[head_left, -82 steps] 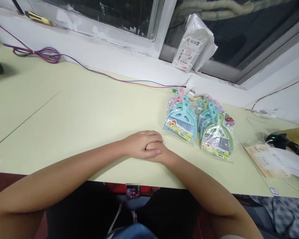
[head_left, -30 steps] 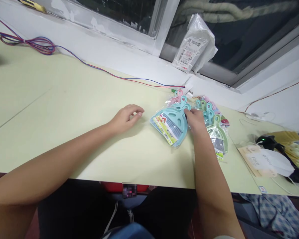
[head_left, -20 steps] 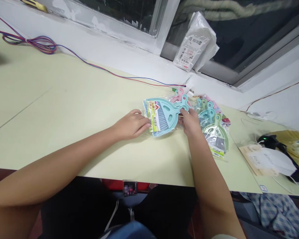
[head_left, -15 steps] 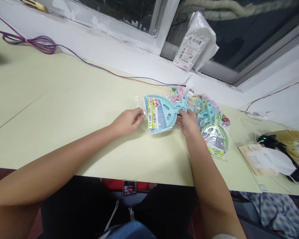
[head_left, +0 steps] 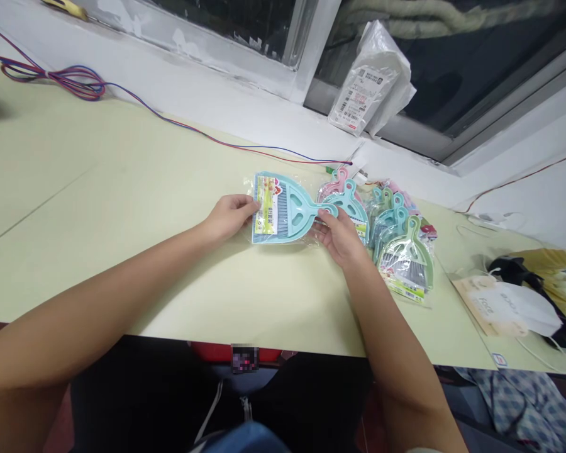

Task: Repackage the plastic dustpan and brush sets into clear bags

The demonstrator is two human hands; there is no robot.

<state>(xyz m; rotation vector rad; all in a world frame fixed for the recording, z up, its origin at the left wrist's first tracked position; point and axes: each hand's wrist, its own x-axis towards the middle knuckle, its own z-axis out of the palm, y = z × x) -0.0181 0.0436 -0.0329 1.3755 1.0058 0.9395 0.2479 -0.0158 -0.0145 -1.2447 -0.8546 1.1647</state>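
Observation:
Between my hands is a light blue dustpan and brush set (head_left: 296, 211) in a clear plastic bag, its handle pointing right and a yellow-green label at its left end. My left hand (head_left: 233, 217) pinches the bag's left edge beside the label. My right hand (head_left: 338, 236) grips the handle end, thumb on top and fingers partly underneath. Just behind my right hand lie another blue set (head_left: 349, 198) and a pink set (head_left: 334, 182). To the right of it, several more bagged sets overlap, with a green set (head_left: 409, 258) in front.
Red and blue wires (head_left: 188, 126) run along the back of the pale yellow table (head_left: 122, 189). A white plastic package (head_left: 365, 82) leans against the window. A paper packet (head_left: 488, 302) and a white mask (head_left: 523, 305) lie at the right. A screwdriver (head_left: 68, 9) rests on the sill.
Both hands have moved left with the blue dustpan and brush set, and it has turned to lie more level. The blue set behind it now shows more fully.

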